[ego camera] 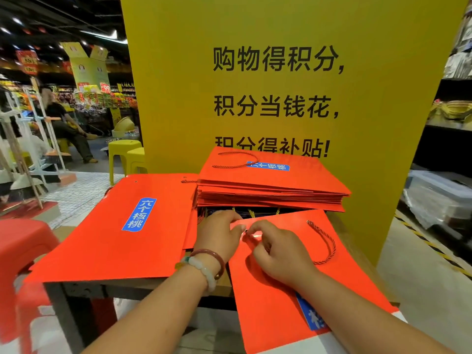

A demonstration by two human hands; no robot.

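Far left there's a red plastic stool (23, 251), just beside the table (102, 286). On the table's left half lies a flat red gift bag (102, 238) w/ a blue label, face up. Behind that, on the floor, two yellow stools (127, 154). Middle: the left hand (219, 235), bracelets on the wrist, grips the top edge of the near red paper bag (281, 302), fingers curled over the edge, thumb on its face. That bag lies flat at the table's right front, skewed and hanging off the edge toward the camera. Then the right hand (278, 254) sits on top of it, thumb + index pinching the end of its rope handle (325, 241) right by the left thumb; the rest of the cord loops out to the right. Behind the hands is a stack of the same bags (270, 190), w/ a yellow sign board (255, 103) at the back.
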